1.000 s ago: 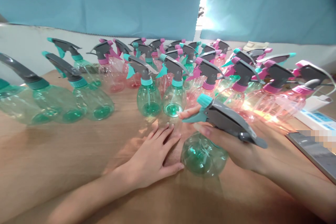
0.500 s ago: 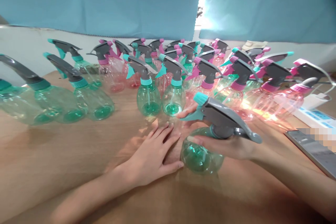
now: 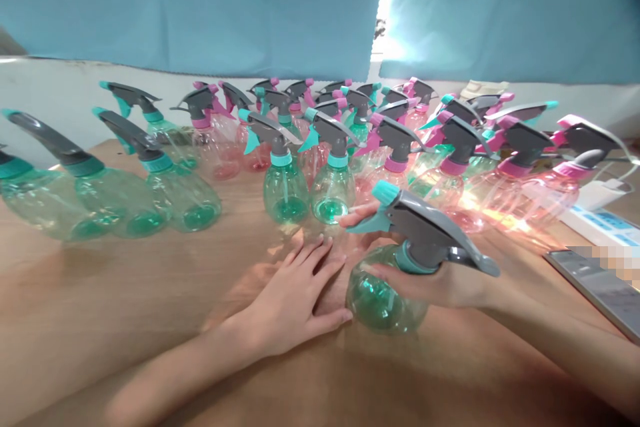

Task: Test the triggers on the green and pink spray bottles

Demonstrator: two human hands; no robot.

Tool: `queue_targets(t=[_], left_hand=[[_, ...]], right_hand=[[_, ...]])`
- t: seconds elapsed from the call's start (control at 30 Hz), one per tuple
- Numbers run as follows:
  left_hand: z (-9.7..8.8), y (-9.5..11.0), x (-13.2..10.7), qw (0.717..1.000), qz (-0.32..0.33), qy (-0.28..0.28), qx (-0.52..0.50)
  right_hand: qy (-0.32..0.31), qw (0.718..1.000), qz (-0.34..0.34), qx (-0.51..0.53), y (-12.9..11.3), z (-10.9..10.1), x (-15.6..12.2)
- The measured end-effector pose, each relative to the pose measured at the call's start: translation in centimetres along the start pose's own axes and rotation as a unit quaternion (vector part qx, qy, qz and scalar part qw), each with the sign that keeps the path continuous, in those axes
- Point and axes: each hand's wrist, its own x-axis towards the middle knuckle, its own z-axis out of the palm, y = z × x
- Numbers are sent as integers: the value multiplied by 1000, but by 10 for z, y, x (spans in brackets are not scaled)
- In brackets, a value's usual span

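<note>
Two hands: both bare and low over the wooden table [image 3: 125,327], with one bottle between them.
Right hand [image 3: 445,283]: the fingers are curled shut round the neck and shoulder of the green spray bottle [image 3: 383,297]. The forefinger stretches forward under the teal nozzle and the thumb lies across the front of the clear body.
Bottle's place: it stands roughly upright just under the right fingers, base down at the table. Whether it rests there cannot be told.
Trigger head [image 3: 430,233]: grey, rising above the right knuckles, lever pointing back over the wrist.
Left hand [image 3: 287,303]: flat on the table, palm down, fingers spread wide and holding nothing. The thumb tip is just beside the bottle's base, and contact cannot be told.
Beyond the left fingertips: two green bottles [image 3: 286,190] stand close together.
Left of the left fingers: more green bottles [image 3: 185,197], well apart.
Beyond the right fingers: a crowd of pink bottles [image 3: 450,183].
Right of the right wrist: a white power strip [image 3: 597,217] and a flat dark device [image 3: 597,287].
</note>
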Motion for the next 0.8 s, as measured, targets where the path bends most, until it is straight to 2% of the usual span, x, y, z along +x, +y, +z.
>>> queue_targets(t=[0.3,0.5,0.8], left_hand=[[-2,1,1,1000,8,-4,12],[-2,-1,2,1000,14,-6,23],[4,-2,1,999,-36,11,3]], right_hand=[[2,999,-1,-46,3,2,-4],[78,993,52,-78,10,11,-16],[95,990,54,-87,7,10,-19]])
